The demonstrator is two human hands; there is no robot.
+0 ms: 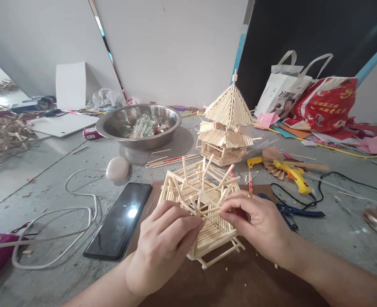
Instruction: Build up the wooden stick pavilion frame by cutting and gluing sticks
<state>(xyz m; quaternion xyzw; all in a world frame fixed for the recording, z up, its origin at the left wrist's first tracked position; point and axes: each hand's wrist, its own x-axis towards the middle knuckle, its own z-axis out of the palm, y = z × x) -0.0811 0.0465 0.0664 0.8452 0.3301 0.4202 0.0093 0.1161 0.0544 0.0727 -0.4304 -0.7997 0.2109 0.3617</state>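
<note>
A hexagonal frame of thin wooden sticks (212, 236) stands in front of me on a brown board (239, 277). Several short uprights rise from its top and lean at different angles. My left hand (167, 241) pinches at the near top edge, thumb and forefinger together. Facing it, my right hand (258, 221), with a ring on one finger, pinches at the same edge. Between the two sets of fingertips runs a thin wooden stick (210, 210); its ends are hidden by my fingers. Behind the frame stands a roofed stick pavilion (228, 115).
Left of the board lie a phone (119, 219), a white cable (92, 209) and a pale stone-like lump (117, 169). A steel basin (108, 130) holds plastic packets. On the right are a yellow glue gun (295, 172), blue-handled pliers (298, 212) and bags (325, 106).
</note>
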